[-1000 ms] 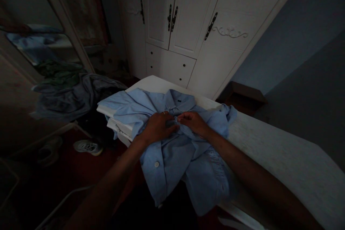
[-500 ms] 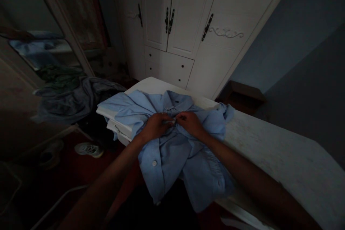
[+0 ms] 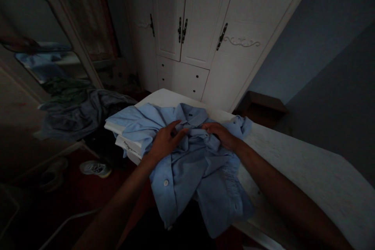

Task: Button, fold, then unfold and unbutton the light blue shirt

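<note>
A light blue button-up shirt (image 3: 187,168) lies front up across a white dresser top, its collar (image 3: 191,113) at the far side and its lower front hanging over the near edge. The lower front is parted, with a white button showing on the left flap. At the upper front, my left hand (image 3: 165,140) holds the shirt, its thumb on the front strip and its index finger raised a little apart. My right hand (image 3: 219,133) pinches the same strip further right, just below the collar, so the cloth is lifted and folded between both hands.
The white dresser top (image 3: 295,160) stretches away to the right. Beyond it stands a white wardrobe (image 3: 193,15) with dark handles. To the left are a grey garment pile (image 3: 79,115), a mirror (image 3: 49,62) and a shoe (image 3: 95,168) on the red floor.
My hands have moved apart from the middle of the shirt front, the right one to the right. The front strip is now raised and folded over between them.
</note>
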Action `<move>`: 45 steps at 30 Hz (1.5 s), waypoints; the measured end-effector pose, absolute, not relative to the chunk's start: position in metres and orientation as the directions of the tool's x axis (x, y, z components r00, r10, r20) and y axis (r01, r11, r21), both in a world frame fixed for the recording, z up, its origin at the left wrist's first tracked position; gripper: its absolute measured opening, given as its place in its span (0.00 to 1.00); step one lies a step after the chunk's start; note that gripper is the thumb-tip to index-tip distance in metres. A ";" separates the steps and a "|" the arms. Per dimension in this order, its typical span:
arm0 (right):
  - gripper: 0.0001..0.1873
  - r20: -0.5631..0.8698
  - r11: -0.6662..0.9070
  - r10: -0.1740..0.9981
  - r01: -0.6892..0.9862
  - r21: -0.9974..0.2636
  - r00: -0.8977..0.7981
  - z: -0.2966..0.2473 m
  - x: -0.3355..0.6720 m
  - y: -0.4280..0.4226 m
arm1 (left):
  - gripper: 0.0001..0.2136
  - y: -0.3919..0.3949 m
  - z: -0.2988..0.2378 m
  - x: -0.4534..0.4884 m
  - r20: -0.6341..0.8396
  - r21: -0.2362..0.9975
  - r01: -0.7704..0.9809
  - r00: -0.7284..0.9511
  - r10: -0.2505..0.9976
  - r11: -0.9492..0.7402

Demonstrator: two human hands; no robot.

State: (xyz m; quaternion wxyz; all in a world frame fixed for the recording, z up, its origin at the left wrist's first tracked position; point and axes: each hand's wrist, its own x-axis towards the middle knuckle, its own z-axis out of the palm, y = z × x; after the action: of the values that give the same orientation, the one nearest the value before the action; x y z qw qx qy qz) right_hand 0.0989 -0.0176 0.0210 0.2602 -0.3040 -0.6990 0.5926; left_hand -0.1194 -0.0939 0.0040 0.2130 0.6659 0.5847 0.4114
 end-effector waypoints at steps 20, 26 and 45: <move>0.19 0.084 0.588 0.808 0.787 -0.186 -0.584 0.043 0.046 -0.063 | 0.09 -0.092 0.004 -0.111 0.249 0.334 0.904 0.188 0.950 -0.266; 0.14 -0.011 0.634 0.722 0.668 -0.389 -0.692 0.043 0.063 -0.037 | 0.09 -0.093 -0.001 -0.115 0.352 0.442 0.807 0.246 0.903 -0.392; 0.12 0.283 0.851 0.525 0.490 -0.190 -0.803 0.036 0.067 -0.038 | 0.10 -0.091 -0.004 -0.118 0.362 0.652 0.659 0.165 0.918 -0.375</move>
State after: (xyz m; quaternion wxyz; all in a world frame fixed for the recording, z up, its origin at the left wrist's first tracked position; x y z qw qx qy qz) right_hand 0.0671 -0.0380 0.0358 0.1643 -0.2677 -0.9479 0.0538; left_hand -0.1181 -0.0908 -0.0038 0.1751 0.7427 0.5308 0.3686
